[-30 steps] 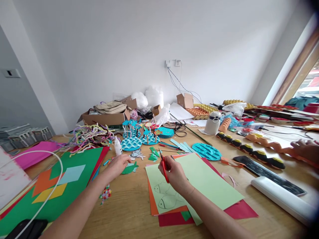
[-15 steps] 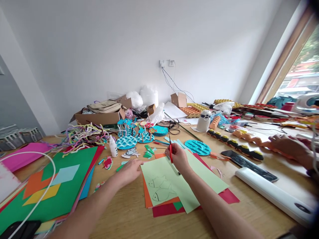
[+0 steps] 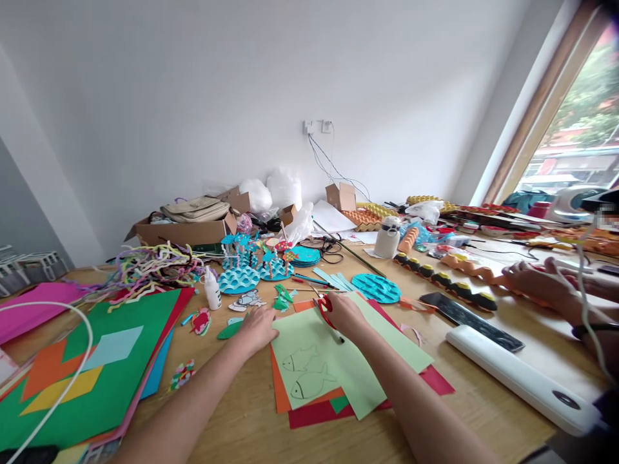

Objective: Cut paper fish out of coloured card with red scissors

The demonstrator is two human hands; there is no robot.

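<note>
Light green paper (image 3: pixel 314 341) with two pencil-like fish outlines lies on the table in front of me, over orange and red sheets. At its upper left corner my left hand (image 3: pixel 260 327) is closed, the thumb against the paper's edge. My right hand (image 3: pixel 345 314) rests above the paper and is wrapped around red-handled scissors (image 3: pixel 325 310), blades pointing away from me. A thin pen (image 3: pixel 338 335) with a dark end pokes out under this hand; whether it is held or lying cannot be told. Beside my left hand is a green paper cutout (image 3: pixel 229 329).
A glue bottle (image 3: pixel 211 290), paper fish cutouts (image 3: pixel 246 300) and blue wavy discs (image 3: pixel 376 288) stand beyond my hands. Coloured sheets (image 3: pixel 116 367) lie left. Right are a phone (image 3: pixel 471 320), a long white device (image 3: pixel 520 377) and another person's hands (image 3: pixel 544 287).
The scissors have tipped from nearly upright to lower over the paper as my right hand turned. My left hand's fingers have curled in at the paper's corner. The view has shifted slightly.
</note>
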